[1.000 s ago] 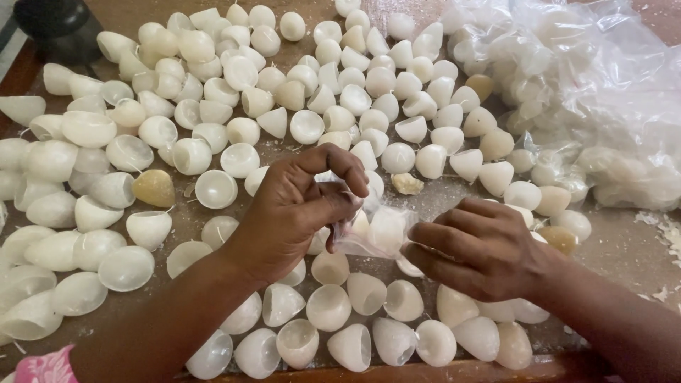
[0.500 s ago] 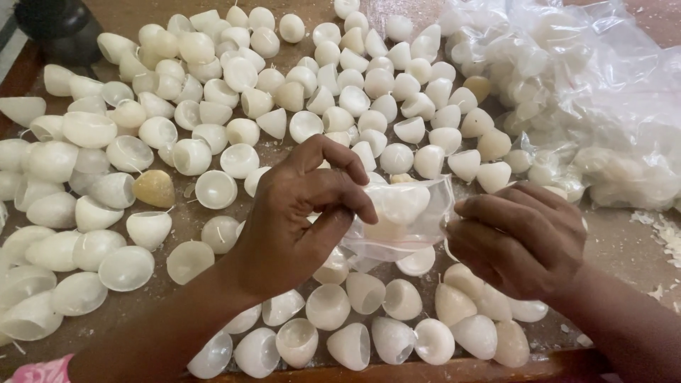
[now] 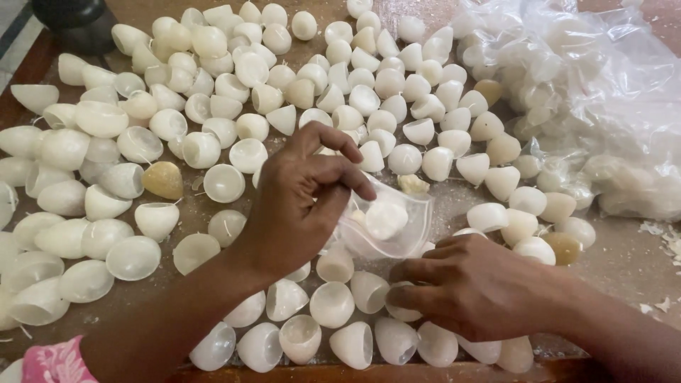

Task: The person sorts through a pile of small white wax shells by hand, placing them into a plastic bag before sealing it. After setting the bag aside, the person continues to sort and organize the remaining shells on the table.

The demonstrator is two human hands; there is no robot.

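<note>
Left hand [image 3: 298,206]: grip closed, thumb and fingertips [image 3: 358,190] pinched on the upper edge of a small clear plastic pouch [image 3: 386,223]. One white wax cup [image 3: 385,218] is seen inside the pouch, just right of and below the pinch. Pouch is held just above the desk [image 3: 624,259], between the two hands.

Right hand [image 3: 475,287]: below and right of the pouch, fingers curled down over the near row of cups. The pouch's lower edge appears to be touched; whether anything is actually gripped cannot be told, as the fingertips are hidden.

Handling, as judged:
- Pouch film: very thin, limp, slick, no stiffness of its own. Best taken by pinch at the rim, both sides of the mouth, as the left grip has it.
- Cup: light, rigid but thin-walled wax, likely brittle at the lip and easily dented. To be held across the body near the rounded base, not squeezed at the rim.

Outward from the grip: loose wax cups [image 3: 227,183] spread over the desk on all sides, mostly white, a few yellowish [image 3: 163,179]. Far right of the grip: a heap of crumpled clear plastic bags [image 3: 603,92], more cups within. Wax flakes [image 3: 663,237] at the desk's right edge.
</note>
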